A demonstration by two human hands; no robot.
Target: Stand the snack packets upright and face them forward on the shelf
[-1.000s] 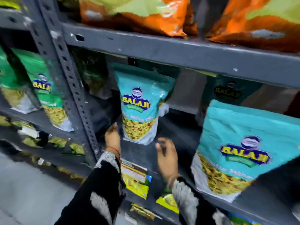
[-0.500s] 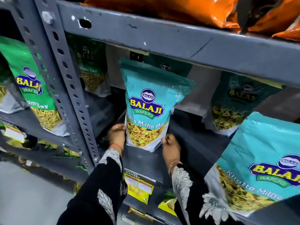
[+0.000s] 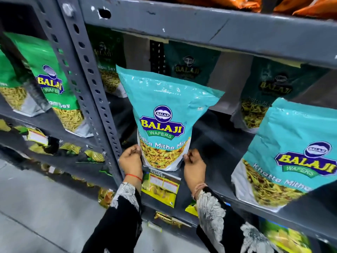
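A teal Balaji Khatta Mitha Mix packet (image 3: 164, 114) stands upright near the front of the grey shelf (image 3: 215, 143), label facing me. My left hand (image 3: 130, 159) grips its lower left corner and my right hand (image 3: 194, 166) grips its lower right corner. A second teal packet (image 3: 291, 152) stands upright at the right front. Two more teal packets stand in shadow at the back, one (image 3: 189, 66) behind the held packet and one (image 3: 269, 92) to the right.
A perforated grey upright post (image 3: 87, 70) stands left of my hands. Green Balaji sev packets (image 3: 51, 84) fill the left bay, one more (image 3: 107, 66) sits behind the post. Orange packets (image 3: 310, 6) lie on the shelf above. A yellow price tag (image 3: 162, 187) hangs from the shelf edge.
The teal packet has come forward to the shelf's front edge between my hands. Both hands went from reaching toward it to gripping its bottom corners. The view has moved closer.
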